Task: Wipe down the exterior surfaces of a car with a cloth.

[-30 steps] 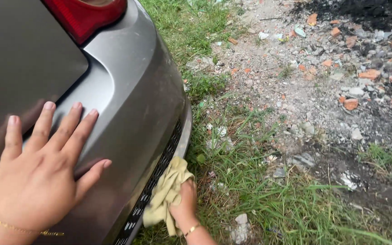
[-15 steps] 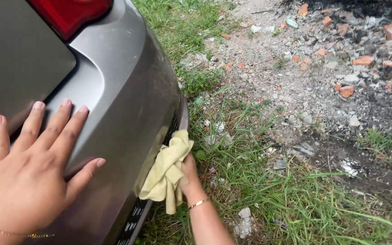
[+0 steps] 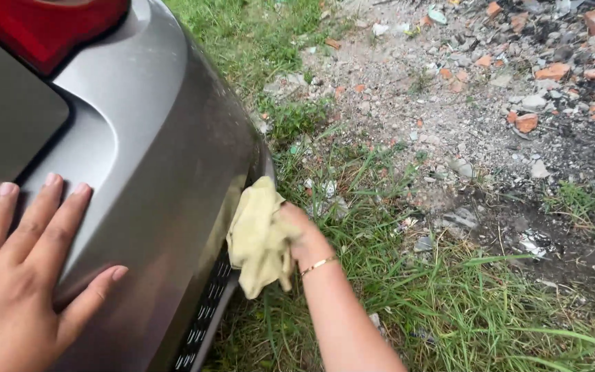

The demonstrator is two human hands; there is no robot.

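Your right hand [image 3: 304,238] gripped one yellow cloth [image 3: 259,238] against the one grey bumper [image 3: 166,172]; your left hand [image 3: 18,275] lay flat, fingers spread, on it.

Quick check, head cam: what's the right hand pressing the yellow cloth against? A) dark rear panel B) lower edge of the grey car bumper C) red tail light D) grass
B: the right hand holds the crumpled pale yellow cloth against the lower side of the grey car bumper, just above its grille slots, while the left hand rests flat higher up.
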